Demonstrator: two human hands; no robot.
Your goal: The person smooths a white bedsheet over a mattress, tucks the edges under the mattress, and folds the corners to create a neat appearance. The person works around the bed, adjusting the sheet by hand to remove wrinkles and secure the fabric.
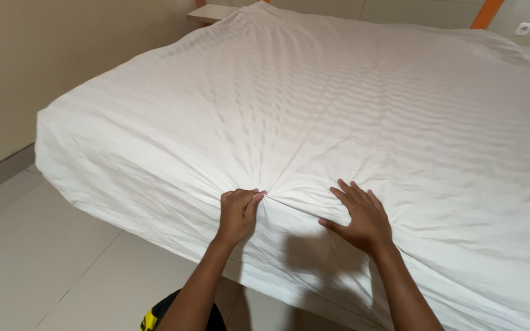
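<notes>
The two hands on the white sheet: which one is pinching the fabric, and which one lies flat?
The left hand pinches the white sheet: its fingers are closed and creases fan out from it. The right hand lies flat, fingers spread.

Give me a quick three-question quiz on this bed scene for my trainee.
1. True or false: the left hand lies flat and open on the white sheet.
2. Which hand rests with its fingers spread on the sheet? A) left B) right C) neither
3. Fill in: the creases in the sheet run out from the pinch at the ____ hand.

Key:
1. False. The left hand is closed, pinching a fold of sheet at the bed's near edge.
2. B. The right hand lies palm down beside the fold.
3. Left.
</notes>
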